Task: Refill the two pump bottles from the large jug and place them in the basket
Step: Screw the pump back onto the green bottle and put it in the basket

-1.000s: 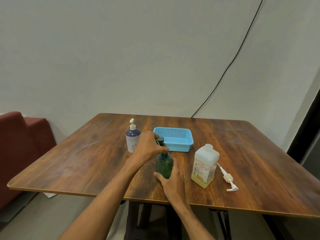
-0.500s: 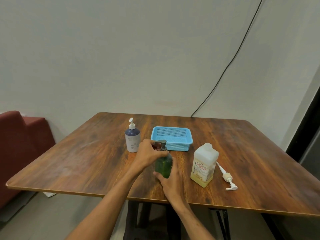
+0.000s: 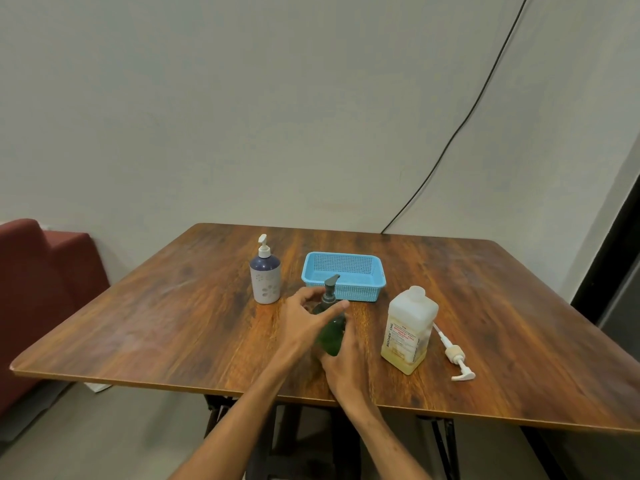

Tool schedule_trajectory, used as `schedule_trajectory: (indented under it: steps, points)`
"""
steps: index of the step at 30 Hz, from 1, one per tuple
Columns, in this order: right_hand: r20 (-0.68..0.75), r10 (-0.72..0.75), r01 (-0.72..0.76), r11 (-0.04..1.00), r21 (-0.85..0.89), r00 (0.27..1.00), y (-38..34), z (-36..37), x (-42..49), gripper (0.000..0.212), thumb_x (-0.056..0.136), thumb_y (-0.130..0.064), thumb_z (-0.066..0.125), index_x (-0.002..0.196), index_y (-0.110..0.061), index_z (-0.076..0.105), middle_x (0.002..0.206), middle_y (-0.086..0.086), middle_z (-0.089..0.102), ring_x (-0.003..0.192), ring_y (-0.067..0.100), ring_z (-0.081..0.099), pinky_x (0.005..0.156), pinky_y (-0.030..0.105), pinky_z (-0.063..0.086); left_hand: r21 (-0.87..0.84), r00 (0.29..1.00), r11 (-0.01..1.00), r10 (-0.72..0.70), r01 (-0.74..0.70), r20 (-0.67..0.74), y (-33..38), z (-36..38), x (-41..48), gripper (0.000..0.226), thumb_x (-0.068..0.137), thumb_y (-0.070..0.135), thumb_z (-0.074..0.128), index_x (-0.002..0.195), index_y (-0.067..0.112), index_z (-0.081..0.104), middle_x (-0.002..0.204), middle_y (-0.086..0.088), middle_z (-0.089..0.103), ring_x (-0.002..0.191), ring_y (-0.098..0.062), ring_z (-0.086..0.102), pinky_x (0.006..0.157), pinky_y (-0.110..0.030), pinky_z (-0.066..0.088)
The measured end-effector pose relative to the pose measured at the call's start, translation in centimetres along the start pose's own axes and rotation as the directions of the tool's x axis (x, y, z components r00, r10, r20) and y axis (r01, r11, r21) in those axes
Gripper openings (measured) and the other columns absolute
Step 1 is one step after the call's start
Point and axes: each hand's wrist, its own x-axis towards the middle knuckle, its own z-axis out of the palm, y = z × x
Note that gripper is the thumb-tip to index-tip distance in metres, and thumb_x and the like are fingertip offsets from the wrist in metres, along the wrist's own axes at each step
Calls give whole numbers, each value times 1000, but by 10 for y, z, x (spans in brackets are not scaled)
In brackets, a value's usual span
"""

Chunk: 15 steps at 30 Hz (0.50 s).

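Observation:
A dark green pump bottle (image 3: 331, 336) stands near the front middle of the wooden table (image 3: 180, 323), its grey pump head (image 3: 330, 284) showing above my fingers. My left hand (image 3: 306, 320) is wrapped around the pump collar at the bottle's neck. My right hand (image 3: 344, 365) grips the bottle's body from the near side. A white bottle with a purple top and white pump (image 3: 265, 278) stands upright to the left. The blue mesh basket (image 3: 346, 294) sits behind the green bottle with nothing in it. The large jug (image 3: 410, 327) stands to the right, its neck uncapped.
A loose white pump with its tube (image 3: 453, 355) lies on the table right of the jug. A red sofa (image 3: 38, 289) is beyond the table's left edge. A black cable (image 3: 450, 140) runs down the wall behind.
My left hand has slid down from covering the pump head to the collar, so the grey pump head now shows. My right hand has stayed on the bottle's body.

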Motion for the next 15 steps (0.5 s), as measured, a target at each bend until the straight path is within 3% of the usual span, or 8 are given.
schedule_trajectory:
  steps: [3, 5, 10, 13, 15]
  points:
    - [-4, -11, 11, 1000, 5, 1000, 0, 0, 1, 82, 79, -34, 79, 145, -35, 30, 134, -10, 54, 120, 7, 54, 94, 29, 53, 96, 997, 994, 60, -55, -50, -6, 5, 5, 35, 80, 35, 81, 108, 17, 70, 103, 6, 65, 96, -9, 64, 79, -19, 51]
    - [-6, -12, 13, 1000, 16, 1000, 1, 0, 1, 81, 78, -32, 80, 143, -37, 32, 131, -11, 55, 117, 6, 56, 91, 28, 54, 103, 996, 991, 87, -90, 27, -9, 1, 7, 28, 88, 28, 74, 113, 17, 70, 105, 5, 66, 98, -10, 64, 82, -22, 50]
    - [-13, -24, 24, 1000, 20, 1000, 3, 0, 2, 81, 75, -34, 83, 139, -37, 35, 128, -14, 57, 115, 3, 56, 91, 30, 55, -53, 986, 998, 37, -29, 159, -3, -13, 3, 43, 98, 8, 58, 137, 24, 50, 115, 14, 65, 106, 9, 63, 87, -16, 53]
    - [-3, -26, 26, 999, 21, 1000, 1, -1, 2, 83, 75, -36, 83, 141, -38, 33, 131, -14, 55, 118, 4, 55, 93, 32, 54, -95, 985, 995, -5, 22, 175, -5, -10, 3, 42, 100, 19, 58, 140, 24, 50, 126, 9, 64, 118, 1, 60, 95, -22, 53]
    - [6, -24, 24, 1000, 19, 1000, 0, -1, 2, 82, 76, -37, 81, 142, -39, 31, 133, -13, 54, 119, 5, 54, 94, 33, 54, -35, 997, 999, 10, -7, 75, -6, -3, 2, 43, 92, 28, 69, 132, 20, 56, 125, 5, 63, 117, -7, 60, 96, -25, 53]
